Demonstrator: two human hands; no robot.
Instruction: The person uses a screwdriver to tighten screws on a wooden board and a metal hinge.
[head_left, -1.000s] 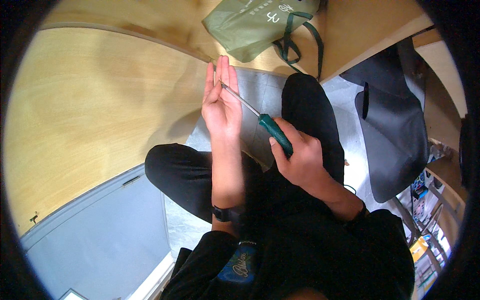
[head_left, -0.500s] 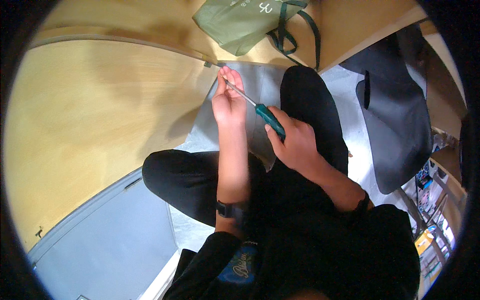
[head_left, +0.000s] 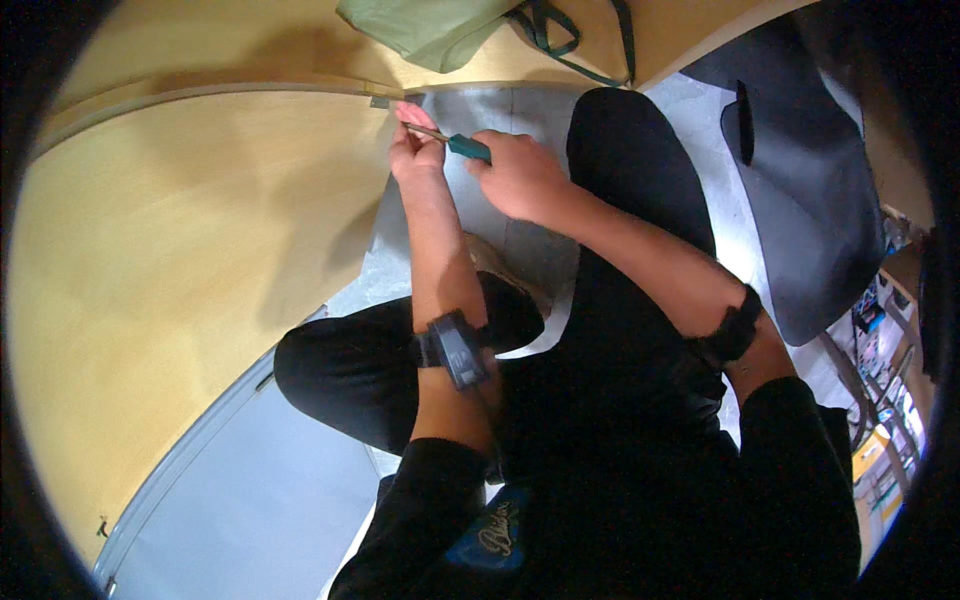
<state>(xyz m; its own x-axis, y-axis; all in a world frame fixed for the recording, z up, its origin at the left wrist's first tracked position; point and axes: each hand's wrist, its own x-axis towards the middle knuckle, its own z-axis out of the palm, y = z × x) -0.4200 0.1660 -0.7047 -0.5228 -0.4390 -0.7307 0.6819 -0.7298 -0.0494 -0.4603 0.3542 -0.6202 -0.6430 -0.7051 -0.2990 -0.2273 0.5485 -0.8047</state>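
**A:** Where is the screwdriver (head_left: 449, 142), and how is it held?

**B:** Far side, left of centre, between both hands. Right hand (head_left: 517, 174): grip wrapped around the handle (head_left: 471, 149). Left hand (head_left: 416, 152): fingers curled at the tip, just beside the panel (head_left: 220, 230); whether they pinch it, I can't tell.

**A:** Recommended practice?

**B:** In my judgement, steady the tip lightly with the left, align the right wrist behind the handle, and avoid pushing toward the fingertips.
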